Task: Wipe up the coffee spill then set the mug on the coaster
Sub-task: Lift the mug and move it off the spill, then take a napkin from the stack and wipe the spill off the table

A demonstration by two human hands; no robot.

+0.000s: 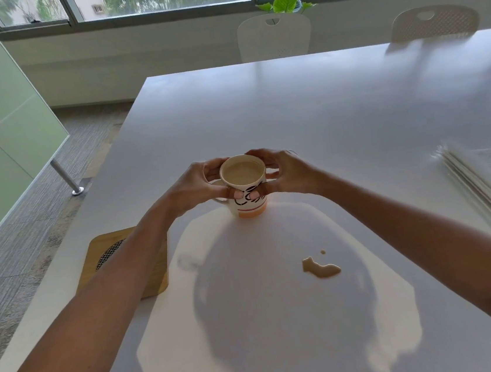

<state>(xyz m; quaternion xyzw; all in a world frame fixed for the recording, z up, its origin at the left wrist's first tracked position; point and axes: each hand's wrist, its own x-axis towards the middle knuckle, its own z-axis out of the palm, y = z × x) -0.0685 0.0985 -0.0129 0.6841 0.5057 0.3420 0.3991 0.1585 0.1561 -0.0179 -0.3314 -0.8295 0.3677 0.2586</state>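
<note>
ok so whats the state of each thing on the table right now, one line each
mug: upright on the table, nearly full of milky coffee, held on both sides
left hand: fingers wrapped on the mug
right hand: fingers wrapped on the mug
coffee spill: still wet, unwiped
coaster: bare, partly under the left forearm
stack of napkins: blurred, untouched at the right edge

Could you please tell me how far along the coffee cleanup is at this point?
Nothing looks finished. The coffee spill is still wet on the table. Both hands, left hand and right hand, hold the mug, full, away from the coaster. Wiping and placing the mug remain.
</note>
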